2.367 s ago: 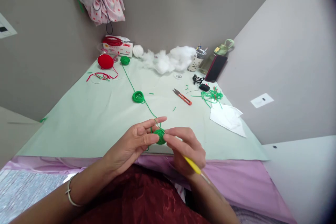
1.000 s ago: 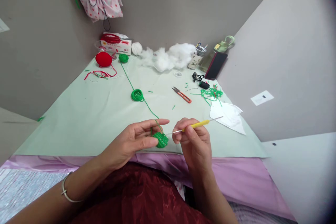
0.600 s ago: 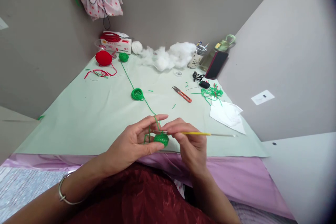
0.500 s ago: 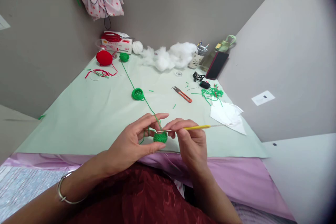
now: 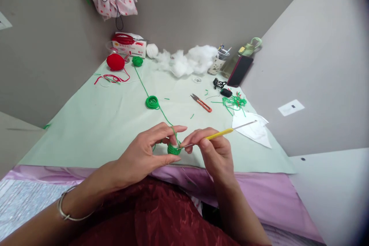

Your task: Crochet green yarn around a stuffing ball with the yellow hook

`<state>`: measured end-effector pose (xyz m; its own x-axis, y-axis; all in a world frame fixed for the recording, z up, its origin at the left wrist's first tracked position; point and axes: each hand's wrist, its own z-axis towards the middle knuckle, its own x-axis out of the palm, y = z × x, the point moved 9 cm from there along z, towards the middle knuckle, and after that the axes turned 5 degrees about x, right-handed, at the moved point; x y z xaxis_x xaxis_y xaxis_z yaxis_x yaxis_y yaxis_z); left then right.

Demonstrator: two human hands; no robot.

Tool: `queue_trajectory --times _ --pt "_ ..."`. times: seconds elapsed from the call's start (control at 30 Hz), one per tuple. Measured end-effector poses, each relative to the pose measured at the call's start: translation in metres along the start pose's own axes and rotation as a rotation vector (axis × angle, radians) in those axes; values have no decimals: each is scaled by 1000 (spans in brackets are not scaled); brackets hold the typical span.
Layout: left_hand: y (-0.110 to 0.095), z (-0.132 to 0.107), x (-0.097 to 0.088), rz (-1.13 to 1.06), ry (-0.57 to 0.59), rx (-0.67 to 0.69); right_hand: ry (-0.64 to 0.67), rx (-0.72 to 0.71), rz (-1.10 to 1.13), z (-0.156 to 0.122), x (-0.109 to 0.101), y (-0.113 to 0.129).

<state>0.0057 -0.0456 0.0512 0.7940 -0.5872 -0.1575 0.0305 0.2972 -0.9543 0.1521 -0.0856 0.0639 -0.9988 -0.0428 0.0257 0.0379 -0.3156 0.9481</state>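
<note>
Between the thumb and fingers of my left hand (image 5: 144, 150) is a small round green crochet piece (image 5: 174, 149). Green yarn (image 5: 165, 116) runs over my raised left index finger and back to a green yarn coil (image 5: 152, 102) on the table. My right hand (image 5: 216, 150) is closed around a yellow-handled crochet hook (image 5: 220, 134). The hook's metal tip touches the right side of the green piece, and its other metal end points up to the right. Part of the green piece is hidden by my left fingers.
Orange thread snips (image 5: 201, 103) lie ahead of my hands. To the right are green yarn scraps (image 5: 235, 102), white paper (image 5: 250, 127) and a leaning phone (image 5: 240, 71). White stuffing (image 5: 187, 60), a red yarn ball (image 5: 115, 62) and a green yarn ball (image 5: 137, 61) sit farther back.
The hook has tilted, its far end rising, and its tip has moved from over the top of the green piece to its right side. My right hand has shifted slightly right.
</note>
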Motion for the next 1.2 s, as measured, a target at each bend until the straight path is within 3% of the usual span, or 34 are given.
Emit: queue_trajectory --times 0.23,0.37,0.53,0.63,0.7,0.77,0.87,0.97,1.1,1.2 --pt "2 1 1 6 15 16 120 -124 -308 -3 9 26" --pt "8 2 -2 -13 -22 -60 160 -308 -574 -9 22 38" --pt "16 -4 -3 -269 -170 -184 -13 -697 -1071 -30 46 46" --pt "19 -9 6 -432 -193 -220 -164 -790 -1161 -42 48 46" --pt "25 -13 16 -597 -173 -297 -178 -806 -1128 -47 47 45" --pt "30 -15 27 -770 -119 -391 -144 -781 -1031 -47 45 43" --pt "32 -15 34 -884 -52 -455 -169 -607 -695 -36 26 38" --pt "33 -12 27 -826 -53 -430 -161 -431 -384 -24 12 30" --pt "35 -9 16 -649 -26 -378 -80 -315 -319 -19 9 28" --pt "35 -9 14 -588 48 -347 -101 -140 -197 -15 -2 16"
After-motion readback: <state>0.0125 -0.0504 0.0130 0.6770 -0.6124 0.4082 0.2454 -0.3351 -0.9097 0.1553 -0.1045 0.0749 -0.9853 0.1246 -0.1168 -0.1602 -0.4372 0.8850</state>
